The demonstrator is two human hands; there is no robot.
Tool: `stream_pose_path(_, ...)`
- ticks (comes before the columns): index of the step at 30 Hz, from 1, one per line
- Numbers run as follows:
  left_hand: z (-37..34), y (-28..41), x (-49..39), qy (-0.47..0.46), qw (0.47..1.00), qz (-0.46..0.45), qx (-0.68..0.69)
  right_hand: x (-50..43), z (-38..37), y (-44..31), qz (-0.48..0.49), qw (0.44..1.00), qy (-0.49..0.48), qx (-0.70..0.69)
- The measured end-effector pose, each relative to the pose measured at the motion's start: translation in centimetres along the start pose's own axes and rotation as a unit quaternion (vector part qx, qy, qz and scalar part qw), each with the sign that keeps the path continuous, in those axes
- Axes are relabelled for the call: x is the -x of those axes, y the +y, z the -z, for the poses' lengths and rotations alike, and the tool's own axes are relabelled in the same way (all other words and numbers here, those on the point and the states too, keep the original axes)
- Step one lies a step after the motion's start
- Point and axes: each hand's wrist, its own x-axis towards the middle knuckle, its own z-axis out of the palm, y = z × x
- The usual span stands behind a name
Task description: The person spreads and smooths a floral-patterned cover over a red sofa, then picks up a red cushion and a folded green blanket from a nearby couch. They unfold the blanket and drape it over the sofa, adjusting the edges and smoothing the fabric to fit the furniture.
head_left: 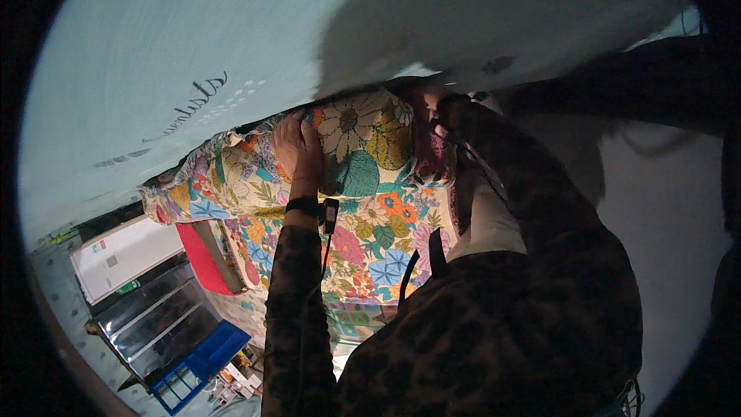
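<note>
A floral woven cover (382, 231) in many colours drapes over a sofa-like seat and its back, against the wall. My left hand (297, 145) lies on the cover along the top of the back, its fingers reaching the fringed edge. A black band with a small corded device (330, 214) is on my left wrist. In shadow at the back's right end, my right hand (434, 113) pinches a turned-over part of the cover, whose maroon reverse (431, 147) shows. The dark right sleeve partly hides that hand.
A pale green wall (173, 29) with painted writing rises behind the back. To the left are a red panel (205, 258), a white panel with labels (130, 255), a dark glossy unit (153, 318) and a blue plastic rack (200, 362). A pale surface (654, 202) lies right.
</note>
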Motion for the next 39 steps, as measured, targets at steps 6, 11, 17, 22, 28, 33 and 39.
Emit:
stream_pose_path(6, -0.2, -0.3, 0.3, -0.008, 0.999, 0.026, 0.026, 7.3, 4.1, 1.2, -0.018, 0.971, 0.206, 0.122)
stream_pose_path(11, -0.4, -0.7, -0.1, -0.028, 0.999, 0.026, -0.005, 16.8, -5.0, -4.9, -0.036, 0.950, 0.308, -0.020)
stream_pose_path(17, 3.9, -1.2, 2.9, -0.021, 0.974, 0.039, 0.222, 14.6, -3.9, -12.7, -0.140, 0.952, 0.173, 0.210)
stream_pose_path(22, 7.7, -4.3, 24.2, -0.005, 0.958, 0.181, 0.223, 12.7, -5.6, -20.2, 0.171, 0.918, 0.192, 0.301)
stream_pose_path(28, 6.1, 1.4, 62.3, -0.051, 0.985, 0.136, 0.093, 9.0, -17.0, -24.6, 0.246, 0.806, -0.036, 0.537)
stream_pose_path(33, 6.7, 18.8, 80.3, -0.186, 0.807, 0.541, 0.148, 5.3, -22.2, -23.5, 0.199, 0.680, -0.058, 0.703)
stream_pose_path(39, 3.1, 32.4, 85.9, -0.223, 0.910, 0.336, -0.095, -0.2, -27.9, -24.1, 0.058, 0.665, -0.078, 0.741)
